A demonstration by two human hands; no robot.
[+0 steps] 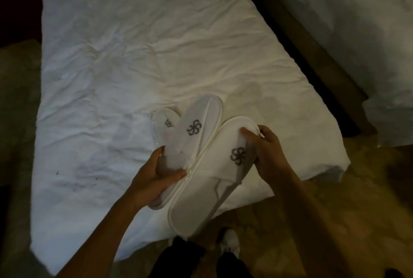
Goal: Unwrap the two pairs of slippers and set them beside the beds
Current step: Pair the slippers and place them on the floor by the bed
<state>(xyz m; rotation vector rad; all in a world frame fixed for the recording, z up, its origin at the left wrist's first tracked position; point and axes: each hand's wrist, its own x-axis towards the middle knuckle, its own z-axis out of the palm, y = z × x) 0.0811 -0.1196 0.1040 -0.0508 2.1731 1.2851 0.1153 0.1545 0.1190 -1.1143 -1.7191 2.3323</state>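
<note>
Head view: left hand (154, 177) grips wrapped slippers (165, 125); right hand (267, 154) pinches unwrapped slipper (214, 179) toe over bed's (134, 54) near edge.

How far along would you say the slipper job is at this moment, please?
Early. One pair looks out of its wrap: the left hand holds one slipper, the right hand the other slipper. A wrapped pair still shows clear plastic. Nothing sits on the floor beside the beds yet.
</note>
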